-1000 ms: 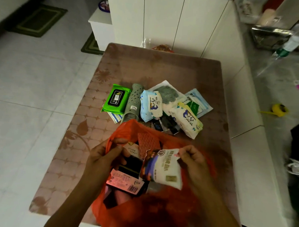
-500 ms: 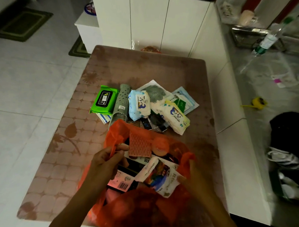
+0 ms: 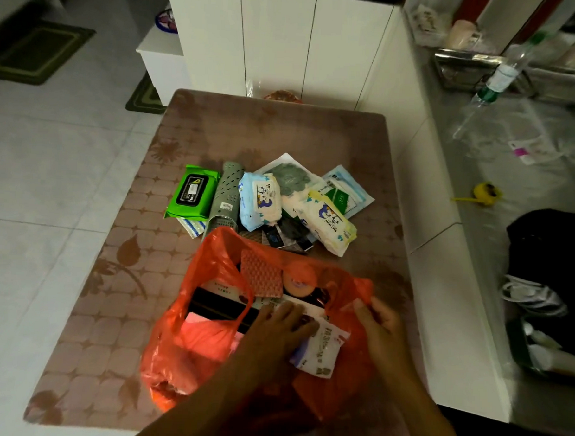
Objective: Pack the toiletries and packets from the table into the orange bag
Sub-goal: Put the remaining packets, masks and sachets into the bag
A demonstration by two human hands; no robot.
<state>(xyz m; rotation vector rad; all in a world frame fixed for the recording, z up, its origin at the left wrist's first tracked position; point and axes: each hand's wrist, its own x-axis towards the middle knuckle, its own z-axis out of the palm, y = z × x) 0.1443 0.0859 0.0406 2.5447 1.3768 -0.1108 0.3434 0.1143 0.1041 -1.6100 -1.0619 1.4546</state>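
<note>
On the brown patterned table (image 3: 119,276) your crinkled orange plastic bag (image 3: 188,342) gapes at the near edge; your left hand (image 3: 274,329) presses flat-fingered on one white printed packet (image 3: 323,351) inside; your right hand (image 3: 378,324) pinches the bag's rim; beyond lie one green wipes pack (image 3: 191,192), one grey perforated tube (image 3: 226,195), two white baby-wipe packs (image 3: 260,200).

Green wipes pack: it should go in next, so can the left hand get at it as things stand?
Probably yes: the green wipes pack lies uncovered on the pile's left edge, and the left hand holds nothing.
</note>
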